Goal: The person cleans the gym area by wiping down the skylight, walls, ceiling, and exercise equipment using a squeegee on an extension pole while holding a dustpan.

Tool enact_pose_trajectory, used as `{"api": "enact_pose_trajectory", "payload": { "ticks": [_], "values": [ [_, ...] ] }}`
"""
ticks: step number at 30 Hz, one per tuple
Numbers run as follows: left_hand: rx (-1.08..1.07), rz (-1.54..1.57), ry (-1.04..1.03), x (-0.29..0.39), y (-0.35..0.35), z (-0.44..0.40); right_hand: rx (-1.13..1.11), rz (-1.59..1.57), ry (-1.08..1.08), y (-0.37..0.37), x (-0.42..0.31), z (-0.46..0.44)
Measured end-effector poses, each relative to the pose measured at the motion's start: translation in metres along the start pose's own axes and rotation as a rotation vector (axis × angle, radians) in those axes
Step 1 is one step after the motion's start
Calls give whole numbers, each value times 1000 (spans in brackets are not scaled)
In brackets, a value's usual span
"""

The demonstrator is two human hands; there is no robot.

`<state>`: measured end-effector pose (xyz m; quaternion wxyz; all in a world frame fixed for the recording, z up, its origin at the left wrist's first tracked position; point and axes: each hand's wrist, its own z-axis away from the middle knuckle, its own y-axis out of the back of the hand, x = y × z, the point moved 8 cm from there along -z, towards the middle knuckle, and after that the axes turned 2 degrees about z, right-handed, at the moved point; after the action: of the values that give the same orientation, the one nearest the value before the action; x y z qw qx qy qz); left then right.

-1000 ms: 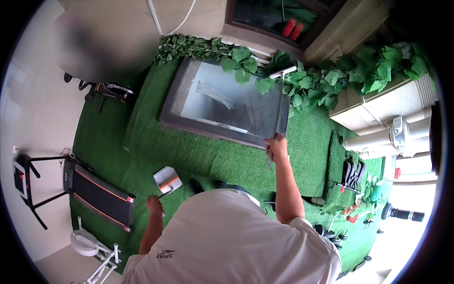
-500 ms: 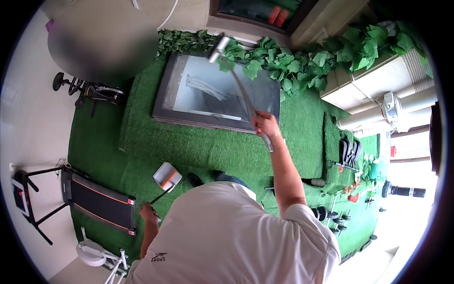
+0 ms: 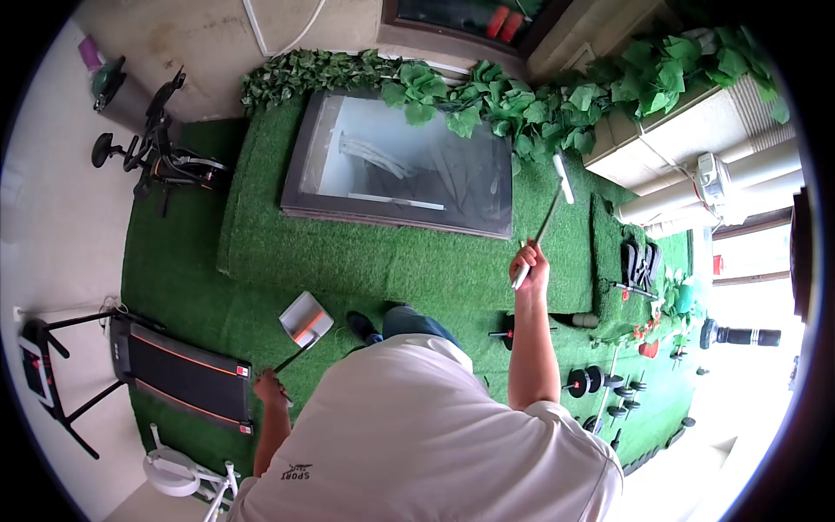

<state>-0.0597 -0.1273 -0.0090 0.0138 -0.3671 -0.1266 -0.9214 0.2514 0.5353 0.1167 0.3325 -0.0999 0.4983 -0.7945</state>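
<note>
My right hand is closed round the handle of a broom-like T-shaped tool. Its narrow pale head points away from me, over the turf right of the glass-topped box; bristles cannot be made out. Low on the left, my left hand grips the thin dark handle of a dustpan. The pan is white and grey with an orange strip, and sits at floor level in front of my feet. A dark frame surrounds the box's glass, where pale reflections show.
Leafy green garland runs along the wall behind the glass. On the left stand a treadmill, an exercise bike and white equipment. Dumbbells lie to my right. White pipes edge the raised turf step.
My right hand has swung the T-shaped tool rightward and lower, from over the glass to the turf beside it. A blurred round shape at upper left is gone. My left hand stays nearly still.
</note>
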Motion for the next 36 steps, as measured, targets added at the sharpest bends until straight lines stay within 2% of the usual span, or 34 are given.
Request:
{"api": "enact_pose_trajectory", "payload": {
  "ticks": [2, 4, 6, 7, 8, 10, 12, 16, 18, 22, 23, 24, 25, 27, 28, 30, 32, 34, 36],
  "values": [
    [16, 20, -36, 2, 5, 3, 6, 11, -53, 6, 12, -31],
    [25, 28, -29, 2, 6, 5, 191, 285, -36, 8, 33, -67],
    [38, 37, -20, 2, 5, 10, 406, 784, 37, 2, 58, -97],
    [42, 43, -5, 0, 5, 14, 341, 898, 34, 8, 73, -122],
    [48, 45, 8, -1, 7, 18, 315, 1217, 25, -14, 92, -123],
    [61, 27, -5, -2, 8, 18, 94, 1571, -9, -51, 127, -118],
    [67, -1, -10, 2, 6, 17, -33, 1607, -137, -62, 139, -107],
    [66, -8, -43, 18, -14, 24, -150, 1679, -212, -53, 124, -81],
    [36, -11, -66, 24, -29, 21, -61, 1728, -62, -40, 78, -72],
    [84, -39, -29, 21, -25, 13, 413, 1549, 134, 22, -53, -56],
    [96, -63, -36, 23, -25, 9, 434, 1615, 243, 30, -78, -61],
    [92, -62, -42, 23, -26, 2, 454, 1677, 356, 33, -94, -66],
    [61, -43, -43, 17, -26, -6, 457, 1674, 364, 28, -98, -67],
    [30, -25, -54, 19, -33, -10, 654, 1798, 584, 6, -108, -56],
    [56, -16, -68, 22, -33, -6, 678, 1822, 596, -1, -102, -55],
    [83, -11, -83, 28, -35, 5, 521, 1844, 515, -7, -66, -57],
    [190, -40, -49, 32, -39, 16, 407, 2202, 575, -10, -18, -70],
    [188, -58, -61, 36, -42, 15, 392, 2241, 420, -5, 33, -77],
    [189, -89, -66, 38, -42, 20, 150, 2354, 399, -33, 70, -66]
  ]
}}
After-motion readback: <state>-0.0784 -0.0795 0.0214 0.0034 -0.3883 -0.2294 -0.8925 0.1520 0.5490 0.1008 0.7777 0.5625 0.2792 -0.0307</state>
